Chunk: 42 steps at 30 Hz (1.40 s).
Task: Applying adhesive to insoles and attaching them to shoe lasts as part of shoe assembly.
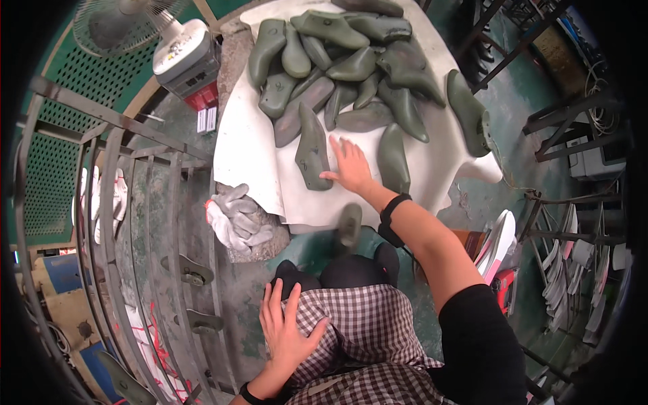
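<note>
My right hand (351, 169) stretches over the white sheet (250, 158) with its fingers spread. Its thumb is at the side of a dark green shoe last (311, 152); whether they touch, I cannot tell. Another last (393, 158) lies just to the right of that hand. Beyond it, several green lasts (354, 64) are heaped on the sheet. My left hand (290, 331) lies with fingers apart on my checked apron (371, 310), over the thigh. Below the sheet's front edge a blurred last (349, 226) shows; what supports it is unclear.
Grey work gloves (239, 219) lie at the sheet's front left corner. A metal rack (179, 270) with a few lasts stands at my left. A fan (125, 27) is at the far left. One last (468, 111) lies at the sheet's right edge. Metal frames (574, 125) stand on the right.
</note>
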Motion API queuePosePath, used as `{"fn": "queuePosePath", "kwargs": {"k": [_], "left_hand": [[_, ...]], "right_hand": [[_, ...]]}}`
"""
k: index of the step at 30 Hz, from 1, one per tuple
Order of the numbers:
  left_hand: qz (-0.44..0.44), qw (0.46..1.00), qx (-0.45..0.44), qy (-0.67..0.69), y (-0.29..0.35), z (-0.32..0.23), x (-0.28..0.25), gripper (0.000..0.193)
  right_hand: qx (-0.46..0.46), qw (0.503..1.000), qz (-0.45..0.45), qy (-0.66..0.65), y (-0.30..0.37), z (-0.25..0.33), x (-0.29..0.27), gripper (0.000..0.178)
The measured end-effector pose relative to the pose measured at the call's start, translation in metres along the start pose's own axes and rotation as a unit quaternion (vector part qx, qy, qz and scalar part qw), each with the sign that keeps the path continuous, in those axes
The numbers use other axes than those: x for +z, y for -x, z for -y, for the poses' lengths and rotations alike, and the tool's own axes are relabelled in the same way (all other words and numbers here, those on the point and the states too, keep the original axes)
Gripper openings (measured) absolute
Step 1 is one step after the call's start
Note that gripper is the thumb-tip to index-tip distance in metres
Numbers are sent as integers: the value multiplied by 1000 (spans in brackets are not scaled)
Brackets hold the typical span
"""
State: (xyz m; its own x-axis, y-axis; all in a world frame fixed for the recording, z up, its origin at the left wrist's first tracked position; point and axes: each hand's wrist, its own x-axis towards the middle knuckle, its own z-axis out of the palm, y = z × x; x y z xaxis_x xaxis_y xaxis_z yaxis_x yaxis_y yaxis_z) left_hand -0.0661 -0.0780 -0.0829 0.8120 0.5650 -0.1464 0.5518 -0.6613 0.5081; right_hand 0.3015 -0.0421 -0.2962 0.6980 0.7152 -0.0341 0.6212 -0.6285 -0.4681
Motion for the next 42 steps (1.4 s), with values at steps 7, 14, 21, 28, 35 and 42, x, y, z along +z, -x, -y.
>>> {"fn": "queuePosePath", "kwargs": {"k": [7, 14, 21, 28, 35, 42], "left_hand": [[-3, 996, -28, 81, 6, 9, 2, 89], [29, 995, 21, 91, -3, 10, 2, 87], [-2, 997, 23, 72, 14, 16, -11, 79], [-58, 998, 9, 4, 73, 52, -45, 36], [-148, 989, -9, -5, 93, 70, -50, 52], [-307, 951, -36, 28, 116, 105, -28, 45]], "right_hand": [[9, 969, -213, -126, 136, -67, -28, 43], [346, 935, -27, -76, 323, -157, -18, 66], [38, 973, 215, -81, 262, -138, 6, 33], [-365, 877, 313, -3, 170, -113, 32, 31], [-436, 769, 467, 27, 139, -45, 24, 33], [-410, 643, 622, 175, 345, -63, 128, 75]]}}
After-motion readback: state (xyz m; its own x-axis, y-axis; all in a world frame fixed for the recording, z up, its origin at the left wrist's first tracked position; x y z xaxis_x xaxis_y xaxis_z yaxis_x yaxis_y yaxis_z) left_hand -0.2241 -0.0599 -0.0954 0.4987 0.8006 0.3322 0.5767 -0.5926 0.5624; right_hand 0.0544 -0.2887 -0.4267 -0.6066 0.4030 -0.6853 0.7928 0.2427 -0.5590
